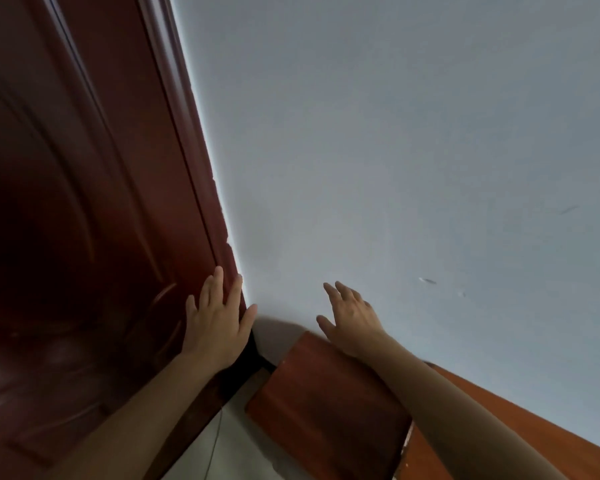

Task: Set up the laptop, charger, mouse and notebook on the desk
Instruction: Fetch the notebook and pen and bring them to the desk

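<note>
No laptop, charger, mouse or notebook shows in the head view. My left hand is raised in front of the dark red door, fingers straight and spread, holding nothing. My right hand is stretched out before the pale wall, fingers straight and slightly apart, also empty. Its forearm passes over the end of a reddish-brown wooden desk at the lower middle, of which only a corner shows.
A dark red panelled door fills the left side. A pale grey wall covers the right. Light floor tiles and a thin cable show below, between door and desk.
</note>
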### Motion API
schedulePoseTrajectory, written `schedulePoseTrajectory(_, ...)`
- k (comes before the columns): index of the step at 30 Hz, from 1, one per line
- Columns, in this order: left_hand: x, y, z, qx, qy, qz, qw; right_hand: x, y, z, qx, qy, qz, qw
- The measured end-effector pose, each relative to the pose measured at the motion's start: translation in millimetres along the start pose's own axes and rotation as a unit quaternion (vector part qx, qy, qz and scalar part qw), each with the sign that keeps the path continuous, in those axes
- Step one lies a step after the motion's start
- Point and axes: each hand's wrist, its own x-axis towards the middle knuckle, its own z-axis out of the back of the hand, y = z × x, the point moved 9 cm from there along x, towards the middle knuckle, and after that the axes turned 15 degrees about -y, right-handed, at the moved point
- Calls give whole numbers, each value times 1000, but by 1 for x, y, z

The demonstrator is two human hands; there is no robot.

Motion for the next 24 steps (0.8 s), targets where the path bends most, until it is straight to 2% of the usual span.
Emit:
schedulePoseTrajectory(4, 54, 23, -34, -31, -6, -42, 999, 33, 0, -25, -29, 5, -44, 999)
schedulePoseTrajectory(8, 93, 38, -86, -94, 11, -100, 991, 29, -9, -60, -53, 10, -146, 988)
schedulePoseTrajectory(11, 101, 46, -128, -148, 57, -133, 978, 3, -10, -81, -59, 19, -252, 966)
schedulePoseTrajectory(16, 87, 41, -178, -191, 136, -191, 953, -59, 1, -120, -65, 63, -371, 924)
schedulePoseTrajectory(20, 65, 27, -206, -239, 162, -186, 939, -103, -4, -140, -59, 56, -435, 897)
schedulePoseTrajectory(24, 1, 28, -268, -249, 205, -164, 932, -166, -18, -192, -40, 27, -500, 865)
